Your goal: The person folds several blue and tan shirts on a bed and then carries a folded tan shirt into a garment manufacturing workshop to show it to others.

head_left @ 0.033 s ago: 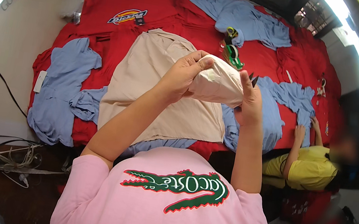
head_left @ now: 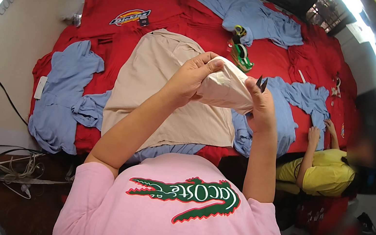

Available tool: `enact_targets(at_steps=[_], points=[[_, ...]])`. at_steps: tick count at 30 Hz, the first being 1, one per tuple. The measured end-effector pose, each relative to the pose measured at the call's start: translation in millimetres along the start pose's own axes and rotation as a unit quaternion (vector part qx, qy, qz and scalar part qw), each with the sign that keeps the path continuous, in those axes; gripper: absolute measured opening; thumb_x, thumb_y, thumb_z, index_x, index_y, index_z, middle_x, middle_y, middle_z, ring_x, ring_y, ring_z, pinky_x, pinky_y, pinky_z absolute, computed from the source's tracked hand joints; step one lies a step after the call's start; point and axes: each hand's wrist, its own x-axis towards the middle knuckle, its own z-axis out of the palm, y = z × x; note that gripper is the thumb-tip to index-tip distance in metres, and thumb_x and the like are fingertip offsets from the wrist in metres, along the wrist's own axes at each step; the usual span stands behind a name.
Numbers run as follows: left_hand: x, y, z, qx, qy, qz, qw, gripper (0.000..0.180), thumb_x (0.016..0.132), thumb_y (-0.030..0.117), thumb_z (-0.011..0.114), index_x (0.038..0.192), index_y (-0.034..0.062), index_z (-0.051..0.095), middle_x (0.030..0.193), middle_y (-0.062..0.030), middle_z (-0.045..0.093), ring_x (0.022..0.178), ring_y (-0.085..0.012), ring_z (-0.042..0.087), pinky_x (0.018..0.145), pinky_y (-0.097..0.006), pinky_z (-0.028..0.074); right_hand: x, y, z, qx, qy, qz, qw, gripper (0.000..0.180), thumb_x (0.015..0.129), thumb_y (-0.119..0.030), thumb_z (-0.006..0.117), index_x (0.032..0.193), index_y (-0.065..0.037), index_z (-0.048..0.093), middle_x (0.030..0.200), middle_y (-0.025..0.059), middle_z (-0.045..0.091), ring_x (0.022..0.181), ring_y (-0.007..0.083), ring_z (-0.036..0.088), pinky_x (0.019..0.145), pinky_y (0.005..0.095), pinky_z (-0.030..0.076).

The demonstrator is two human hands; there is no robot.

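Note:
A beige cloth garment [head_left: 164, 109] lies spread in front of me, with one part of it lifted and stretched between my hands. My left hand [head_left: 188, 79] pinches the lifted part at its left end, thumb on top. At the other end, my right hand [head_left: 263, 110] grips the cloth. Dark pointed blades, which look like thread snips [head_left: 261, 84], stick up from behind the right thumb; their handle is hidden in the hand. A small pale patch shows on the stretched cloth near the left thumb.
Red cloth [head_left: 165, 10] covers the table. Blue garments [head_left: 66, 93] lie left, right and at the back. A green tape dispenser [head_left: 241, 58] stands beyond my hands. At right, a person in a yellow top [head_left: 327, 171] handles blue cloth. Cables [head_left: 25, 165] lie lower left.
The snips' blades have tilted and spread slightly as my right thumb shifted. The cloth stays stretched between both hands. The background has moved a little left in view.

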Motion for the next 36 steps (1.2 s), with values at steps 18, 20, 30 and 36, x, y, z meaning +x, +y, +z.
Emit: enact_targets(at_steps=[18,20,30,36], points=[[10,-81,54,-0.009,-0.030,-0.141,0.990,0.044,0.094,0.025,0.074,0.124,-0.0049,0.062,0.113,-0.0136,0.070,0.097,-0.0179,0.070,0.085,-0.030,0.057,-49,25,-72,0.185,0.050,0.019,0.981,0.029,0.096,-0.016,0.071,0.117,0.003,0.067,0.106,0.0084,0.073,0.092,0.0156,0.070,0.082,0.0303,0.055],[11,-95,51,-0.014,-0.032,-0.146,0.989,0.045,0.095,0.027,0.072,0.126,-0.0044,0.061,0.114,-0.0133,0.069,0.099,-0.0179,0.070,0.086,-0.031,0.057,-50,28,-80,0.195,0.041,0.034,0.979,0.029,0.096,-0.017,0.070,0.117,0.003,0.067,0.106,0.0082,0.073,0.092,0.0155,0.070,0.082,0.0302,0.055],[-2,-129,31,0.038,-0.075,-0.213,0.973,0.050,0.101,0.039,0.061,0.132,-0.0001,0.059,0.115,-0.0086,0.069,0.099,-0.0148,0.068,0.088,-0.029,0.055,-65,74,-110,0.148,0.077,0.077,0.983,0.023,0.097,-0.023,0.071,0.108,-0.003,0.070,0.097,0.0038,0.073,0.083,0.0122,0.068,0.074,0.0290,0.054],[20,-115,18,0.184,-0.193,-0.351,0.898,0.041,0.094,0.033,0.072,0.117,-0.0009,0.066,0.102,-0.0073,0.071,0.085,-0.0137,0.068,0.074,-0.028,0.055,-91,94,-103,0.119,0.144,0.065,0.980,0.026,0.093,-0.026,0.076,0.104,-0.002,0.072,0.097,0.0059,0.073,0.083,0.0135,0.069,0.074,0.0295,0.054]])
